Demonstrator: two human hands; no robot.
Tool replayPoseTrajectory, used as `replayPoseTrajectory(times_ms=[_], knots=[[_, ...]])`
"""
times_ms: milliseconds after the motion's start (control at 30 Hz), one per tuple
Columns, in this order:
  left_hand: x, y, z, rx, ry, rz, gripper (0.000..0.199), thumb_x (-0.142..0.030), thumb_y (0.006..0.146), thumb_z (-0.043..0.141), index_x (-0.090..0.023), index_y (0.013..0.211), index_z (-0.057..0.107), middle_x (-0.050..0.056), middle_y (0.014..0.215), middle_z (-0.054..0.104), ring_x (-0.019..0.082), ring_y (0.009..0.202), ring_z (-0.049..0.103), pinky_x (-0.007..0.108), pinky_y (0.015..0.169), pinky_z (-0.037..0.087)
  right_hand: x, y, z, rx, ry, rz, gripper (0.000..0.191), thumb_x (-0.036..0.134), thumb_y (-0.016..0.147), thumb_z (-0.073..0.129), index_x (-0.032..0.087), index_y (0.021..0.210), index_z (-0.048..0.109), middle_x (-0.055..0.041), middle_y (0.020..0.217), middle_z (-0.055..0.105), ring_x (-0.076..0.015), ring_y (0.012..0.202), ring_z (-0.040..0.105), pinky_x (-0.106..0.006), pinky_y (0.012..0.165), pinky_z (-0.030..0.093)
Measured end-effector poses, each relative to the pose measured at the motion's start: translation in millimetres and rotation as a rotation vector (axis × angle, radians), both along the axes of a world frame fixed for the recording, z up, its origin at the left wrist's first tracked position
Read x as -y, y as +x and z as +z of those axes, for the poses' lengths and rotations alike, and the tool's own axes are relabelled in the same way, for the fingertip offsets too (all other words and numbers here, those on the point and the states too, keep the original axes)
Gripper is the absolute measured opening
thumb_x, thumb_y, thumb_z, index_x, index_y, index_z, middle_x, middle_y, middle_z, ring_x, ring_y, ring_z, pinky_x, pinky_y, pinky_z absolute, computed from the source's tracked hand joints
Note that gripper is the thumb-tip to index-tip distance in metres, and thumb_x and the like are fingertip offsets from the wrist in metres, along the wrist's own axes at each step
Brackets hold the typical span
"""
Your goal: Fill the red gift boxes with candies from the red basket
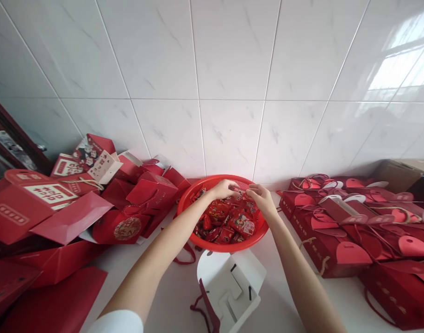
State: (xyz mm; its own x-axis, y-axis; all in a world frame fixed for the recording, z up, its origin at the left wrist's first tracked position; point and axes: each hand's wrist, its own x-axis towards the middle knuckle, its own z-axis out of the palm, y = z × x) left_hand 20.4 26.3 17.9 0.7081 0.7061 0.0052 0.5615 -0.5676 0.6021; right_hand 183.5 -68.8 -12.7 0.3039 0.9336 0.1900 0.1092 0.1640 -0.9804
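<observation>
A round red plastic basket [229, 247] stands against the tiled wall, holding many red-wrapped packets [242, 222]. My left hand [226, 188] is over the basket's far part, its fingers closed around something small that I cannot make out. My right hand [261, 198] is just to the right, fingers bent together near the same spot; what they hold, if anything, is too small to name. Below the basket, an open box [229, 296] shows its white inside, with a dark red cord at its left.
Unfilled-looking red boxes and flaps [152, 189] are heaped at the left. Rows of closed dark red gift boxes [323, 240] with cord handles stand at the right. A brown cardboard box [399, 173] sits behind them, and a white tiled wall [233, 134] rises at the back.
</observation>
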Motion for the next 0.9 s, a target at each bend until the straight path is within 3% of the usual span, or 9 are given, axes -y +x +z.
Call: replayPoseTrajectory(times_ms=[100, 167, 300, 433, 567, 700, 800, 900], knots=[[-2.5, -0.4, -1.5, 0.317, -0.106, -0.034, 0.037, -0.031, 0.092, 0.06, -0.01, 0.122, 0.064, 0.015, 0.118, 0.072, 0.023, 0.101, 0.069, 0.035, 0.088, 0.054, 1.9, -3.3, 2.1, -0.091, -0.027, 0.171, 0.046, 0.046, 0.071, 0.074, 0.019, 0.108, 0.063, -0.0068, 0.092, 0.076, -0.025, 0.084, 0.074, -0.041, 0.078, 0.061], [-4.7, 4.3, -6.7, 0.417, -0.109, -0.028, 0.038, -0.03, 0.095, 0.057, -0.01, 0.127, 0.062, 0.016, 0.123, 0.071, 0.023, 0.106, 0.069, 0.036, 0.093, 0.054, 3.0, -4.7, 3.8, -0.145, -0.038, 0.245, 0.045, 0.046, 0.069, 0.076, 0.021, 0.104, 0.063, -0.0041, 0.083, 0.075, -0.0241, 0.072, 0.074, -0.04, 0.07, 0.062], [-8.8, 12.9, -20.5, 0.127, 0.165, 0.033, 0.043, -0.019, 0.099, 0.042, -0.013, 0.139, 0.055, 0.016, 0.136, 0.065, 0.023, 0.119, 0.065, 0.038, 0.101, 0.052, 2.9, -3.7, 6.9, -0.237, 0.004, 0.107, 0.032, 0.039, 0.065, 0.076, 0.022, 0.088, 0.061, 0.0015, 0.069, 0.07, -0.0185, 0.055, 0.069, -0.033, 0.059, 0.06], [-7.0, 13.4, -29.8, -0.088, 0.25, -0.045, 0.059, -0.004, 0.082, 0.053, -0.021, 0.138, 0.057, 0.01, 0.142, 0.061, 0.027, 0.133, 0.054, 0.039, 0.112, 0.044, 3.1, -2.1, 9.2, -0.36, 0.043, 0.02, 0.027, 0.034, 0.063, 0.074, 0.023, 0.081, 0.057, 0.0037, 0.07, 0.069, -0.015, 0.053, 0.067, -0.029, 0.059, 0.058], [-2.4, 13.4, -31.8, -0.314, 0.292, -0.063, 0.07, -0.007, 0.073, 0.065, -0.022, 0.14, 0.056, 0.015, 0.133, 0.063, 0.036, 0.129, 0.056, 0.046, 0.105, 0.047, 4.3, -3.2, 11.5, -0.393, 0.046, 0.008, 0.03, 0.035, 0.062, 0.076, 0.022, 0.082, 0.058, 0.004, 0.07, 0.069, -0.0137, 0.051, 0.066, -0.028, 0.057, 0.057], [1.2, 14.2, -29.5, -0.469, 0.296, -0.036, 0.059, -0.021, 0.078, 0.068, -0.023, 0.137, 0.059, 0.018, 0.124, 0.063, 0.04, 0.12, 0.061, 0.049, 0.096, 0.051, 3.7, -3.9, 11.4, -0.414, 0.05, -0.008, 0.034, 0.038, 0.061, 0.079, 0.022, 0.082, 0.057, 0.004, 0.068, 0.068, -0.014, 0.05, 0.066, -0.028, 0.054, 0.057], [4.1, 14.3, -27.4, -0.503, 0.314, -0.037, 0.051, -0.024, 0.079, 0.068, -0.023, 0.13, 0.063, 0.019, 0.13, 0.057, 0.043, 0.128, 0.054, 0.051, 0.098, 0.049, 2.5, -3.5, 9.7, -0.413, 0.06, -0.006, 0.036, 0.04, 0.06, 0.081, 0.022, 0.08, 0.056, 0.0038, 0.067, 0.068, -0.0147, 0.052, 0.066, -0.029, 0.056, 0.057], [5.9, 14.0, -26.1, -0.497, 0.297, -0.093, 0.039, -0.018, 0.077, 0.067, -0.021, 0.116, 0.069, 0.016, 0.132, 0.057, 0.037, 0.123, 0.058, 0.041, 0.093, 0.051, 1.7, -2.8, 8.3, -0.423, 0.076, -0.016, 0.037, 0.04, 0.06, 0.082, 0.022, 0.079, 0.056, 0.0036, 0.067, 0.068, -0.0145, 0.053, 0.066, -0.029, 0.057, 0.057]])
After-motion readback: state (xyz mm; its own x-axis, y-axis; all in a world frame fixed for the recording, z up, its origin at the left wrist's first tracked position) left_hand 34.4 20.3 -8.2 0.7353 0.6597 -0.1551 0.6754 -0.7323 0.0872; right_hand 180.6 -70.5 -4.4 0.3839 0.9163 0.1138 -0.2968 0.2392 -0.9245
